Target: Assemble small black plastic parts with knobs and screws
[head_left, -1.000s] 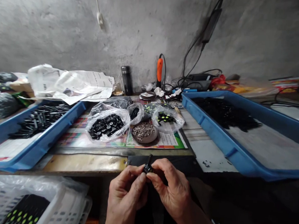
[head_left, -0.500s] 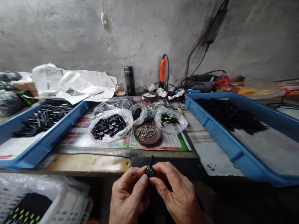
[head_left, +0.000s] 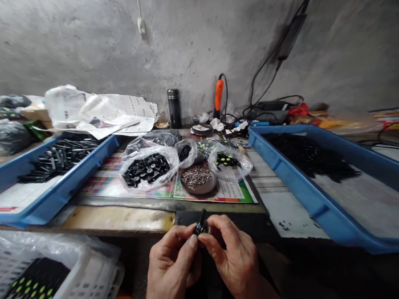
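Both hands meet just below the table's front edge. My left hand (head_left: 173,264) and my right hand (head_left: 234,258) pinch a small black part (head_left: 200,223) between their fingertips; its thin end sticks upward. Beyond it on the table sit a round dish of small metal screws (head_left: 198,179), a clear bag of black round parts (head_left: 148,168) and a bag of black pieces with green dots (head_left: 227,161).
A blue tray of long black parts (head_left: 51,177) lies at the left, a larger blue tray with a black heap (head_left: 320,205) at the right. A white basket (head_left: 89,277) stands at lower left. A flask (head_left: 173,108), an orange tool (head_left: 219,94) and cables line the wall.
The view has drifted slightly, so everything sits a little further right. My fingers have shifted a little on the small black part; both hands stay together in the same place.
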Motion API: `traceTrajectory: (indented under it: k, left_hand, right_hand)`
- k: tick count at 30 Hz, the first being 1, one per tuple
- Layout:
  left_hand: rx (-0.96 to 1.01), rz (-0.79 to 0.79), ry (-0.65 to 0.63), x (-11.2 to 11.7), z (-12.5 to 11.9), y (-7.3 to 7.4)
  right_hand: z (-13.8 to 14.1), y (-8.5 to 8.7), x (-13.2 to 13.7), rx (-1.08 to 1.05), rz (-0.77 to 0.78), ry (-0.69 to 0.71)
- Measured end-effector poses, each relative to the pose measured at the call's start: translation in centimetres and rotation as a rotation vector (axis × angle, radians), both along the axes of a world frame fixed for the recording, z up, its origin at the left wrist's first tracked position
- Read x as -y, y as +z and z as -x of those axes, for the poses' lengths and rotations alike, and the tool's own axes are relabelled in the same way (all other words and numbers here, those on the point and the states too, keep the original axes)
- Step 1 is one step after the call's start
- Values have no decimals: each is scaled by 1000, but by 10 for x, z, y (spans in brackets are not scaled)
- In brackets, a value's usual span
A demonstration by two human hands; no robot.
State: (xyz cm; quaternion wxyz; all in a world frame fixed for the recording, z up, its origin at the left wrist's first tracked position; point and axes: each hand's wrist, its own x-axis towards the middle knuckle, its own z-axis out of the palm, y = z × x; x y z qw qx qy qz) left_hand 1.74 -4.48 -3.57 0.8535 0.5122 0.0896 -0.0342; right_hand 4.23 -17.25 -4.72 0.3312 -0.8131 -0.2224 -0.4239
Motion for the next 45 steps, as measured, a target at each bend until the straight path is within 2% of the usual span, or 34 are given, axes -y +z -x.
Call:
traceTrajectory:
  k: [5,10,15,22,27,31,36,38,41,45]
  left_hand:
    - [19,-2,-72,-4,0,0]
    - [5,2,-12,-4,0,0]
    - [30,15,-68,-5,-1,-4]
    - [-2,20,21,-1,0,-1]
    - [-28,9,30,-2,-2,2]
    - [-97,38,24,-4,-4,4]
    - [-104,25,20,-8,-8,5]
    - [-114,35,15,-10,-9,5]
    - [-131,56,-3,-13,-11,3]
    - [-126,52,18,-14,-12,2]
  right_hand:
    - [3,3,-4,11,-41,1]
    - [7,4,1,-39,-9,45]
    - [9,6,5,-35,29,41]
    - [-2,3,5,-120,22,146]
    - [-2,6,6,-213,-69,126]
    - [-1,11,1,-328,-38,222]
    - [-14,9,-4,-362,-109,113]
    - [-15,8,-5,-366,-124,143]
    - [-15,8,-6,-405,-39,217]
    - [-17,8,-4,-419,-85,145]
